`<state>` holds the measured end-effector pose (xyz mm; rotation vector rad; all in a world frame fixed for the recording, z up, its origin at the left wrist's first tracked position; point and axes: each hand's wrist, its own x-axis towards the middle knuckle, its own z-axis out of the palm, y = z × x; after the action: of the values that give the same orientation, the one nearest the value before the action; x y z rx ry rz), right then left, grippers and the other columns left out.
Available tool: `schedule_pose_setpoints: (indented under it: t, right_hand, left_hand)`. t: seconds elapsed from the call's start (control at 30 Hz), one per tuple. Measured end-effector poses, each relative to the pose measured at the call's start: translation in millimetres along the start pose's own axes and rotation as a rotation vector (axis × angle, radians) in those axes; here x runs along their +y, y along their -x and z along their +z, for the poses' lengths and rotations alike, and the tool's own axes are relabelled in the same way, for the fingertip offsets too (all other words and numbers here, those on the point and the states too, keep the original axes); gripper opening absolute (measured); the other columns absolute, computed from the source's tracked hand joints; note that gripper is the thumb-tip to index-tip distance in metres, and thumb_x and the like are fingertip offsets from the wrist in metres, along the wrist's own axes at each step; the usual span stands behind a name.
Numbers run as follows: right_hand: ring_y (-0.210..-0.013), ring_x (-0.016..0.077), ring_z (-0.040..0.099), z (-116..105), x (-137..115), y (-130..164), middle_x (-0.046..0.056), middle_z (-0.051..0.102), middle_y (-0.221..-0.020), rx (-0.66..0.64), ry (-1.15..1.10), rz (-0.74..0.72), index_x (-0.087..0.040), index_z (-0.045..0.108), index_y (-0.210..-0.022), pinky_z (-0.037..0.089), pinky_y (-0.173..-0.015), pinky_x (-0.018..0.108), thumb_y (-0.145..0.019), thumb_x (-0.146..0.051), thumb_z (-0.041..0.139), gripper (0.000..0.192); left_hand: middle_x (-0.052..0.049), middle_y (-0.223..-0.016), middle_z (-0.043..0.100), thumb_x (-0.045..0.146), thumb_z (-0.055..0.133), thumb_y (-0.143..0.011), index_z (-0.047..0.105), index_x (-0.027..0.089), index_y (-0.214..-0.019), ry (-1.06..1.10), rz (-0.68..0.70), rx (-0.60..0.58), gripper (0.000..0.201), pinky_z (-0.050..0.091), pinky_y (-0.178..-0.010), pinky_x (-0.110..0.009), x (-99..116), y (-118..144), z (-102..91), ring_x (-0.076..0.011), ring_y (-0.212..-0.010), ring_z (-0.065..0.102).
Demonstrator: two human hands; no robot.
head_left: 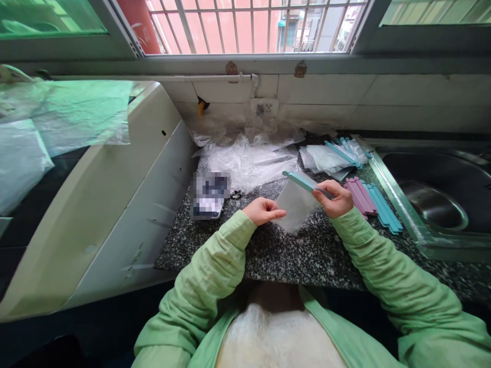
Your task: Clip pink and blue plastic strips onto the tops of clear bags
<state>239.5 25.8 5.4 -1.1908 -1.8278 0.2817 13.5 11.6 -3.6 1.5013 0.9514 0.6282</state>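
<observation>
On the speckled counter (307, 255), going left to right: one blurred phone (209, 197), then a heap of loose clear bags (249, 161). The left hand (264, 210) pinches the edge of one small clear bag (297, 207), fingers pressed together; the right hand (334, 198) pinches a teal stick (303, 181) at the bag's mouth. A few filled packets (332, 156) lie behind, so some packing seems done; about four pink sticks (360, 197) and four or so blue sticks (383, 207) remain loose beside the sink (433, 204)
</observation>
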Motion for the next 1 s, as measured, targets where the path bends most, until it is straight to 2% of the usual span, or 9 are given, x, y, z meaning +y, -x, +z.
schedule_pose_setpoints:
  t: [0.1,0.3,0.43,0.53,0.7,0.8,0.9,1.0]
  right_hand:
    - [-0.060,0.0152,0.050,-1.6,-8.3,0.4,0.004,0.058,-0.063,-0.116,-0.089,-0.001,-0.020,0.059,-0.064,0.041,-0.057,0.030,-0.074,-0.044,0.053,0.027]
    - [-0.060,0.0145,0.050,-0.5,-21.8,3.0,0.004,0.058,-0.063,-0.270,-0.180,0.003,-0.019,0.060,-0.064,0.041,-0.056,0.028,-0.074,-0.046,0.053,0.030]
    - [-0.059,0.0143,0.050,1.9,-23.3,4.1,0.004,0.057,-0.060,-0.337,-0.180,-0.009,-0.018,0.062,-0.064,0.040,-0.056,0.028,-0.073,-0.048,0.054,0.032]
    - [-0.058,0.0138,0.050,2.8,-23.0,5.0,0.003,0.057,-0.060,-0.347,-0.197,0.022,-0.018,0.061,-0.063,0.040,-0.055,0.027,-0.070,-0.052,0.056,0.035]
    - [-0.047,0.0099,0.044,7.7,-14.5,5.7,-0.001,0.053,-0.055,-0.310,-0.321,0.221,-0.017,0.061,-0.072,0.037,-0.045,0.025,-0.060,-0.059,0.061,0.044]
    - [-0.052,0.0128,0.050,14.0,-5.9,6.6,0.001,0.058,-0.059,-0.272,-0.407,0.300,-0.017,0.061,-0.072,0.042,-0.051,0.028,-0.050,-0.065,0.064,0.052]
    - [-0.058,0.0157,0.054,18.1,-2.6,8.6,0.004,0.062,-0.062,-0.285,-0.371,0.309,-0.016,0.063,-0.066,0.046,-0.059,0.032,-0.050,-0.062,0.066,0.048]
    - [-0.060,0.0152,0.055,18.4,-6.5,9.8,0.004,0.062,-0.062,-0.290,-0.327,0.250,-0.017,0.063,-0.060,0.046,-0.062,0.031,-0.057,-0.054,0.066,0.038]
  left_hand:
    - [0.006,-0.046,0.034,0.055,0.065,-0.054,0.052,0.012,-0.053,0.013,0.015,-0.012,0.045,0.020,-0.045,-0.022,3.6,2.4,-1.2,-0.0052,-0.046,0.029]
    - [0.007,-0.047,0.035,0.055,0.068,-0.050,0.050,0.013,-0.055,0.154,0.116,0.206,0.046,0.021,-0.044,-0.021,10.0,1.4,-2.4,-0.0042,-0.046,0.029]
    - [0.007,-0.047,0.040,0.051,0.072,-0.045,0.055,0.013,-0.063,0.257,0.115,0.266,0.046,0.024,-0.044,-0.020,12.7,0.7,-0.2,-0.0043,-0.045,0.033]
    - [0.006,-0.046,0.041,0.048,0.073,-0.043,0.056,0.012,-0.059,0.253,0.112,0.305,0.043,0.024,-0.042,-0.020,13.9,0.7,0.5,-0.0042,-0.044,0.034]
    - [0.006,-0.045,0.044,0.048,0.075,-0.040,0.058,0.012,-0.058,0.303,0.117,0.439,0.043,0.025,-0.042,-0.020,13.7,0.2,-4.1,-0.0042,-0.043,0.036]
    - [0.006,-0.043,0.044,0.050,0.074,-0.038,0.058,0.012,-0.059,0.342,0.110,0.518,0.046,0.025,-0.041,-0.020,13.1,-0.7,-7.6,-0.0038,-0.041,0.036]
    - [0.007,-0.042,0.044,0.051,0.074,-0.037,0.058,0.013,-0.059,0.360,0.121,0.558,0.047,0.026,-0.041,-0.020,12.9,-1.6,-9.1,-0.0036,-0.041,0.036]
    - [0.007,-0.042,0.045,0.050,0.075,-0.034,0.058,0.013,-0.058,0.403,0.131,0.605,0.048,0.028,-0.042,-0.020,13.2,-2.2,-8.6,-0.0039,-0.042,0.037]
